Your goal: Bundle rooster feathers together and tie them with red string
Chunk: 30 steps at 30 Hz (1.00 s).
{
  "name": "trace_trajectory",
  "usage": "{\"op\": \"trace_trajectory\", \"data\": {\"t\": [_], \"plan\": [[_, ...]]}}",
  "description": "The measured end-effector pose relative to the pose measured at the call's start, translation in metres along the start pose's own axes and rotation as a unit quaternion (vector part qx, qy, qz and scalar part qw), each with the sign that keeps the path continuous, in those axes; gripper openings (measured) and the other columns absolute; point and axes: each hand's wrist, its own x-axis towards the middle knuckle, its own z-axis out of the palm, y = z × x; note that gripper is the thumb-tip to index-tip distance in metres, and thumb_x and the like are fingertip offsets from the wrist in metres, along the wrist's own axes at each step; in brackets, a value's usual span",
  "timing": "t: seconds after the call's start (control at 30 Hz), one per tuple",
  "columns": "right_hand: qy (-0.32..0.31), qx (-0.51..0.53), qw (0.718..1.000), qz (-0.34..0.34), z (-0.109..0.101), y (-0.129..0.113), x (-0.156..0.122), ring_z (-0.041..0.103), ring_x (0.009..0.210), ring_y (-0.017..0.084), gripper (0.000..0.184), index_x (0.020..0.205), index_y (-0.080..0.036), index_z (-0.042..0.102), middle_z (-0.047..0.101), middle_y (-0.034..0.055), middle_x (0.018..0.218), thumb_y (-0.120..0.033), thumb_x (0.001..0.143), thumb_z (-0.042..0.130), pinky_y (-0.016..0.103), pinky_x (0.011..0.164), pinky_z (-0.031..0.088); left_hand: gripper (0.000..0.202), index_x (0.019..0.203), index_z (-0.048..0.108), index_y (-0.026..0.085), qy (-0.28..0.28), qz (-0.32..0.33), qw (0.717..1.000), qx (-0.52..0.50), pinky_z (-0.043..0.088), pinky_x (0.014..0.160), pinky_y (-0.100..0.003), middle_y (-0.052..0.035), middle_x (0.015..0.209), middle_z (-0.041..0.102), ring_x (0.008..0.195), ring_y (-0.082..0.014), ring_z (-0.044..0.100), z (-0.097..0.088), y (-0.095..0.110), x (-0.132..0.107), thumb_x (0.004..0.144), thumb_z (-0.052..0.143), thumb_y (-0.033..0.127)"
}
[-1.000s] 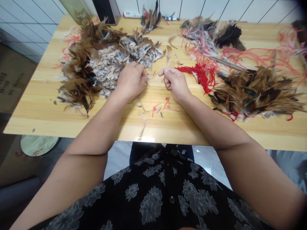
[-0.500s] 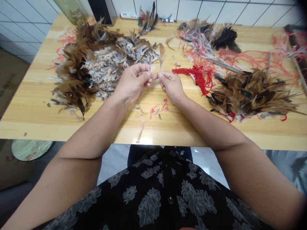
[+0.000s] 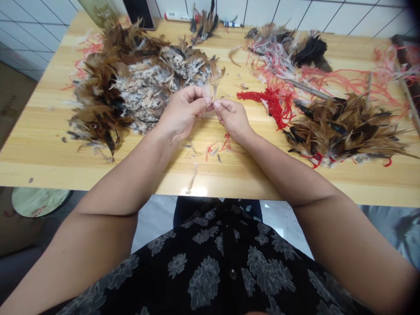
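My left hand point(image 3: 183, 109) and my right hand point(image 3: 233, 117) meet above the table with thumbs and fingertips pinched together. Between them stands a small brown feather point(image 3: 215, 86), its lower end closed in my fingertips and its tip blending into the pile behind. Pale fluff shows by the left fingers. Left of my hands lies a large heap of brown and black feathers point(image 3: 92, 87) with whitish, fluffy quill ends at its middle. To the right of my right hand is a bundle of red yarn strands point(image 3: 277, 105).
Farther right sits a fanned pile of brown feathers point(image 3: 344, 127) with red ties. Behind it lie tangled pink strings point(image 3: 331, 78) and a dark feather clump point(image 3: 310, 50). A marker point(image 3: 179, 17) and a phone-like dark slab point(image 3: 139, 13) are by the tiled wall. Red scraps point(image 3: 210, 151) dot the table's front.
My hands have come closer, fingertips now almost touching. The feather, upright at my right fingertips before, has shifted left between both hands. The view has moved slightly.
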Motion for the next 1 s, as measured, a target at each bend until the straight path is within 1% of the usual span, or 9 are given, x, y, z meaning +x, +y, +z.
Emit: {"op": "trace_trajectory", "data": {"t": [0.17,0.37,0.47,0.57,0.7,0.83,0.93,1.0], "plan": [[-0.009,0.015,1.0,0.0,0.001,0.001,0.002,0.053,0.078,0.01,0.056,0.092,-0.018,0.072,0.058,-0.0035,0.078,-0.069,0.117,0.073,0.024,0.08,0.051,0.039,0.082,0.074,0.019,-0.006,-0.02,1.0,-0.017,0.051,0.064,-0.023,0.0009,0.081,0.07,0.075,-0.0153,0.069,0.003,0.001,-0.003,0.093,0.108,0.003],[-0.022,0.009,1.0,0.005,0.002,-0.005,0.0,0.054,0.081,0.011,0.047,0.091,-0.02,0.069,0.056,-0.0042,0.08,-0.057,0.119,0.074,0.025,0.086,0.051,0.04,0.083,0.072,0.02,-0.002,-0.029,1.0,-0.004,0.057,0.069,-0.025,0.0013,0.08,0.069,0.075,-0.0166,0.071,0.003,0.001,-0.005,0.094,0.109,0.007],[-0.019,0.002,0.999,0.027,0.002,-0.016,-0.004,0.054,0.082,0.013,0.048,0.088,-0.022,0.066,0.055,-0.0037,0.08,-0.06,0.116,0.077,0.026,0.085,0.051,0.04,0.082,0.073,0.02,-0.012,-0.036,0.999,-0.014,0.057,0.069,-0.025,0.0003,0.079,0.07,0.075,-0.0174,0.072,0.002,0.002,-0.004,0.093,0.109,0.005],[-0.022,-0.003,0.999,0.039,0.001,-0.026,-0.007,0.054,0.084,0.014,0.052,0.086,-0.023,0.064,0.054,-0.0031,0.079,-0.065,0.113,0.081,0.027,0.084,0.051,0.039,0.081,0.075,0.019,-0.016,-0.024,0.999,-0.024,0.055,0.068,-0.024,-0.0005,0.078,0.071,0.073,-0.0172,0.072,0.003,0.004,-0.004,0.092,0.11,0.005],[-0.039,-0.006,0.999,0.02,-0.001,-0.03,-0.007,0.06,0.091,0.016,0.055,0.083,-0.023,0.065,0.061,-0.0006,0.083,-0.068,0.111,0.08,0.028,0.091,0.053,0.041,0.076,0.075,0.02,-0.025,0.003,1.0,-0.004,0.054,0.065,-0.024,0.0,0.073,0.069,0.068,-0.0164,0.068,0.007,0.006,-0.005,0.095,0.111,0.014],[-0.054,-0.009,0.998,-0.016,-0.005,-0.022,-0.006,0.066,0.097,0.019,0.059,0.084,-0.023,0.069,0.074,0.0031,0.092,-0.076,0.107,0.079,0.032,0.101,0.055,0.041,0.073,0.078,0.02,-0.034,0.032,0.999,0.002,0.053,0.065,-0.024,-0.0014,0.071,0.07,0.066,-0.0159,0.064,0.009,0.008,-0.008,0.097,0.112,0.021],[-0.067,-0.012,0.997,-0.034,-0.007,-0.015,-0.006,0.069,0.099,0.021,0.056,0.086,-0.022,0.074,0.081,0.0059,0.099,-0.074,0.107,0.076,0.035,0.106,0.054,0.042,0.073,0.082,0.019,-0.046,0.021,0.999,-0.013,0.053,0.065,-0.023,-0.0026,0.068,0.07,0.064,-0.0153,0.063,0.01,0.011,-0.01,0.09,0.118,0.03],[-0.067,-0.019,0.997,-0.032,-0.007,-0.013,-0.007,0.07,0.1,0.023,0.05,0.087,-0.022,0.076,0.083,0.0069,0.1,-0.068,0.106,0.074,0.036,0.105,0.054,0.047,0.074,0.083,0.018,-0.061,0.013,0.998,-0.028,0.054,0.066,-0.023,-0.0031,0.067,0.071,0.064,-0.0147,0.063,0.01,0.013,-0.011,0.079,0.125,0.04]]}}
